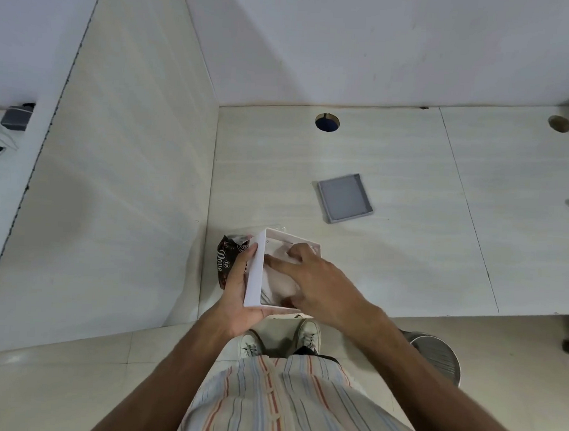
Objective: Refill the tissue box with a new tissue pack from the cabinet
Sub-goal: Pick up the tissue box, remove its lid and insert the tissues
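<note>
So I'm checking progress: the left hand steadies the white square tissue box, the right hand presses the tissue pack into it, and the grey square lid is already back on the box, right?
Not the lid. The head view shows the grey square lid lying on the pale desk, apart from the white square tissue box. Left hand steadies it; right hand presses the tissue pack in.

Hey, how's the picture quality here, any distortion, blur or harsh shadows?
Head view: wide-angle bending bows the desk edges; lighting soft and even, with a faint shadow on the left panel; the right hand and tissue box look slightly soft; no strong glare.
</note>
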